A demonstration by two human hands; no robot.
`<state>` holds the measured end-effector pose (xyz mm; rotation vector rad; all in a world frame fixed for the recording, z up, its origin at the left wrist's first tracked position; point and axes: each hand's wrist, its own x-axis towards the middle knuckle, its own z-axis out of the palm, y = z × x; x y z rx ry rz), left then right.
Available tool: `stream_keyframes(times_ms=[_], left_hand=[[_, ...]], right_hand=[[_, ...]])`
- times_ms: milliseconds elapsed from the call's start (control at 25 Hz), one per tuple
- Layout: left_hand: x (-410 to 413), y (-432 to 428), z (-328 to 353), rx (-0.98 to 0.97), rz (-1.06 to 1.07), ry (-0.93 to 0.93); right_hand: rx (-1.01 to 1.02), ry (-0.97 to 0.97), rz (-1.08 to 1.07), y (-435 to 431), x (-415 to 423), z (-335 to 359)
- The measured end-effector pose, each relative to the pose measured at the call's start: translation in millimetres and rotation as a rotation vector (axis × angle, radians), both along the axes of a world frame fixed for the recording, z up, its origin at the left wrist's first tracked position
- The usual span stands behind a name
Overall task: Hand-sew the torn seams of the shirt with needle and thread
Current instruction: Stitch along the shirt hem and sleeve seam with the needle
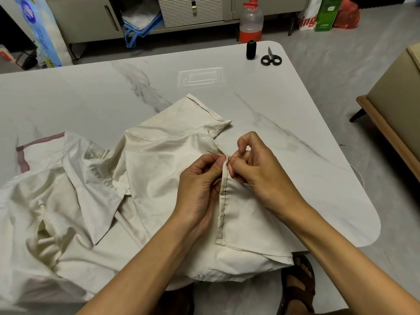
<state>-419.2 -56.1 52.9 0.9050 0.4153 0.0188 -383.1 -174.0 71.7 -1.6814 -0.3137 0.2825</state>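
Two hands busy | left hand (200, 189) pinches shirt seam (223, 201) | right hand (256, 169) pinches needle (212, 152) | bottle (251, 21): red liquid, low

The shirt (159, 160) is cream, with a dusty pink band (22, 160) near the counter's left edge. Dashed black stitches (223, 201) line its seam. The counter (91, 98) is white, veined grey like marble. At its far right corner, the spool (251, 49) and scissors (271, 59) are black.
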Motion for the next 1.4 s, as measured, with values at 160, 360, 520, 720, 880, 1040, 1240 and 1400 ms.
stream_keyframes(times_ms=[160, 360, 520, 720, 880, 1040, 1240, 1400], left_hand=[[2, 2, -1, 0.061, 0.036, -0.001], [5, 2, 2, 0.155, 0.050, -0.005], [9, 4, 2, 0.195, 0.002, -0.014], [10, -4, 3, 0.306, 0.047, -0.037], [18, 1, 13, 0.101, 0.157, -0.088], [24, 7, 21, -0.228, 0.177, -0.189], [21, 21, 19, 0.344, 0.223, -0.114], [14, 37, 15, 0.939, 0.329, -0.089]], right_hand=[[-0.232, -0.175, -0.086, -1, -2, -1], [-0.455, -0.588, -0.229, -8, -6, -3], [-0.608, -0.613, -0.238, -11, -10, -3], [-0.547, -0.369, -0.300, -18, -4, 0], [-0.435, -0.125, -0.324, -25, 4, 1], [-0.469, -0.151, -0.228, -27, 5, -2], [-0.664, -0.222, -0.166, -36, 7, -7], [-0.793, -0.229, -0.146, -42, 8, -8]])
